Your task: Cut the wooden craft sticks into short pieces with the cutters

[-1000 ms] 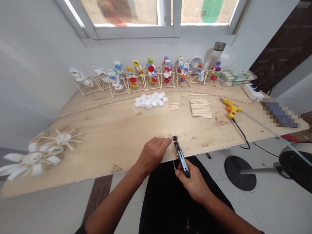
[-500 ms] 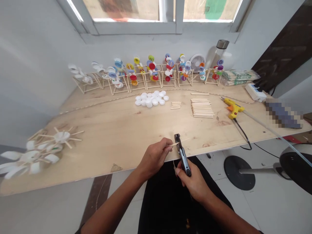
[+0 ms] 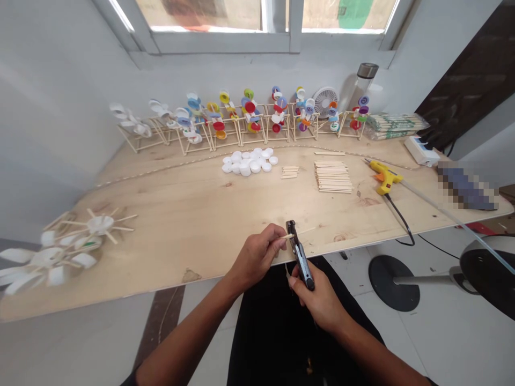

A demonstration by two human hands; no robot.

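Observation:
My left hand (image 3: 257,257) pinches a thin wooden stick (image 3: 286,236) at the near edge of the plywood table (image 3: 181,214). The stick's tip lies in the jaws of black cutting pliers (image 3: 298,254). My right hand (image 3: 317,300) is closed round the pliers' handles, just off the table's front edge. A second loose stick (image 3: 306,231) lies on the table to the right of the jaws.
A stack of wooden sticks (image 3: 333,177), a small stick pile (image 3: 289,172) and white bottle caps (image 3: 249,163) lie mid-table. A yellow glue gun (image 3: 384,177) lies at right. Cap-and-stick models (image 3: 249,120) line the back; white wheels (image 3: 72,246) sit at left.
My left hand lifted the stick from the table and put its tip into the pliers' jaws. The view shifted slightly.

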